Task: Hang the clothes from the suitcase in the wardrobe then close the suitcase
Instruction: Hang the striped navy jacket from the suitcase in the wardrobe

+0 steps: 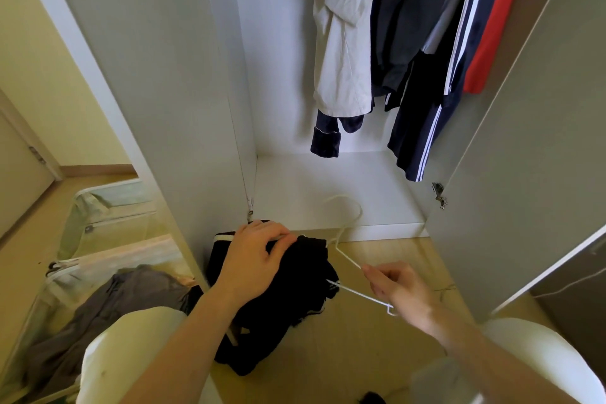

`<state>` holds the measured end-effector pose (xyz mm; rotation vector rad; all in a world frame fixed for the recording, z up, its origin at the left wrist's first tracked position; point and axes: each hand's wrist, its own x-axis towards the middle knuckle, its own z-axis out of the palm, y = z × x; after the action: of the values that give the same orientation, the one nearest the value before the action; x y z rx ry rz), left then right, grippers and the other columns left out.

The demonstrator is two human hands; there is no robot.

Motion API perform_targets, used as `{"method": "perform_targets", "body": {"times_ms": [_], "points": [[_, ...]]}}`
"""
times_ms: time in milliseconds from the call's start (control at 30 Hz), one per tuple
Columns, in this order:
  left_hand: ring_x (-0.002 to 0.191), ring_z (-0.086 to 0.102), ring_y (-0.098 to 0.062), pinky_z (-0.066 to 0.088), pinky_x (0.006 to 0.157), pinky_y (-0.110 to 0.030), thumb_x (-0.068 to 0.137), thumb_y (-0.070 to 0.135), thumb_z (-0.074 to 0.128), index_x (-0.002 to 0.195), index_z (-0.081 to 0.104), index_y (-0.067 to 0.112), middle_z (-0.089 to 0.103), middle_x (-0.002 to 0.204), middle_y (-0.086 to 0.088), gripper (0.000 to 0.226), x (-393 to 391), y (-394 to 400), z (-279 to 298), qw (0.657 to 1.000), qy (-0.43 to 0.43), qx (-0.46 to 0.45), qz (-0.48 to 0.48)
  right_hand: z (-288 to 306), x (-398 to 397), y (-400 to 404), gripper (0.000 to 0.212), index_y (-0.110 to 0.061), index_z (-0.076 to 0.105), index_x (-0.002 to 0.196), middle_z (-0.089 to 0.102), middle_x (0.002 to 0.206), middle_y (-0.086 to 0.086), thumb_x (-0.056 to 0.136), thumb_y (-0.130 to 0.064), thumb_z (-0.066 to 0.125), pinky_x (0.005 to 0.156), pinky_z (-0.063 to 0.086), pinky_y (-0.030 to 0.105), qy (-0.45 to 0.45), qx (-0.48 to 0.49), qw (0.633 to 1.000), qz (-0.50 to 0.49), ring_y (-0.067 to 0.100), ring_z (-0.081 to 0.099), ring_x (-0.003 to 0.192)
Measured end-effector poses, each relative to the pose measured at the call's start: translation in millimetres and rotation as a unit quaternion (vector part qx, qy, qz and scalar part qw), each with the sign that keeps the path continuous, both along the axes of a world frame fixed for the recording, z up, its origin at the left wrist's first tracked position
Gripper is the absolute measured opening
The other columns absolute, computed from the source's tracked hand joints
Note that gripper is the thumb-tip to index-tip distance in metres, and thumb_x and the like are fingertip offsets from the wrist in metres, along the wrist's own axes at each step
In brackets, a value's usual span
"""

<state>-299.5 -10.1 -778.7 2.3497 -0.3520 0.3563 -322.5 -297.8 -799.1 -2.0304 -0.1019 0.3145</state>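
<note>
A black garment (282, 305) with white trim hangs bunched in front of me, low before the open wardrobe (337, 187). My left hand (259, 256) grips its top edge where it sits on a white hanger (352, 285). My right hand (396, 285) pinches the hanger's right arm; the hook points toward the wardrobe floor. The open suitcase (98, 252) lies on the floor at the left, with a grey garment (108, 308) inside.
Inside the wardrobe hang a white garment (344, 29), dark navy clothes with white stripes (436, 75) and a red one (495, 26). Both wardrobe doors stand open: the left door (164, 92) is between me and the suitcase, the right door (531, 141) is at my right.
</note>
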Motion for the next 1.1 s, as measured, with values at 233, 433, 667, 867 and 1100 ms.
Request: {"method": "perform_targets", "body": {"times_ms": [233, 433, 667, 867, 1100], "points": [[0.086, 0.062, -0.005, 0.048, 0.087, -0.042, 0.097, 0.027, 0.056, 0.088, 0.069, 0.029, 0.065, 0.084, 0.022, 0.015, -4.1, 1.0, 12.7, 0.991, -0.074, -0.096, 0.062, -5.5, 42.5, -39.0, 0.040, -0.011, 0.072, 0.102, 0.072, 0.100, 0.003, 0.099, -0.031, 0.038, 0.076, 0.042, 0.035, 0.178, 0.296, 0.869, -0.354, 0.022, 0.062, 0.085], [0.079, 0.063, -0.009, 0.049, 0.072, -0.025, 0.101, 0.018, 0.053, 0.087, 0.067, 0.021, 0.065, 0.078, 0.009, 0.020, -13.1, -6.3, 25.4, 0.972, -0.032, -0.215, 0.090, -23.6, 22.6, -4.8, 0.045, -0.024, 0.065, 0.116, 0.070, 0.111, -0.004, 0.098, -0.061, 0.047, 0.068, 0.055, 0.027, 0.279, 0.099, 0.947, -0.129, 0.016, 0.069, 0.089], [0.075, 0.062, -0.010, 0.045, 0.068, -0.024, 0.102, 0.017, 0.055, 0.087, 0.068, 0.023, 0.065, 0.076, 0.010, 0.021, -15.8, -5.6, 11.0, 0.972, 0.000, -0.221, 0.076, -35.8, -5.5, 35.1, 0.033, -0.011, 0.061, 0.129, 0.074, 0.104, 0.003, 0.098, -0.012, 0.049, 0.064, 0.051, 0.022, 0.231, -0.161, 0.953, 0.113, 0.017, 0.072, 0.086], [0.082, 0.063, -0.008, 0.048, 0.073, -0.028, 0.100, 0.018, 0.058, 0.088, 0.071, 0.023, 0.068, 0.081, 0.011, 0.018, -8.5, 14.0, 8.1, 0.976, -0.004, -0.200, 0.086, -2.1, 31.5, -24.2, 0.024, -0.005, 0.068, 0.101, 0.069, 0.075, 0.008, 0.090, 0.002, 0.047, 0.047, 0.049, 0.022, 0.152, -0.129, 0.975, -0.101, 0.013, 0.069, 0.055], [0.079, 0.061, -0.006, 0.051, 0.077, -0.037, 0.095, 0.031, 0.063, 0.090, 0.075, 0.025, 0.064, 0.081, 0.021, 0.014, 1.9, -9.8, 3.0, 0.993, -0.088, -0.073, 0.017, 62.0, 41.9, -88.7, 0.029, -0.009, 0.077, 0.090, 0.065, 0.069, 0.007, 0.083, 0.008, 0.055, 0.048, 0.041, 0.024, 0.029, -0.043, 0.949, -0.310, 0.019, 0.049, 0.054]]}}
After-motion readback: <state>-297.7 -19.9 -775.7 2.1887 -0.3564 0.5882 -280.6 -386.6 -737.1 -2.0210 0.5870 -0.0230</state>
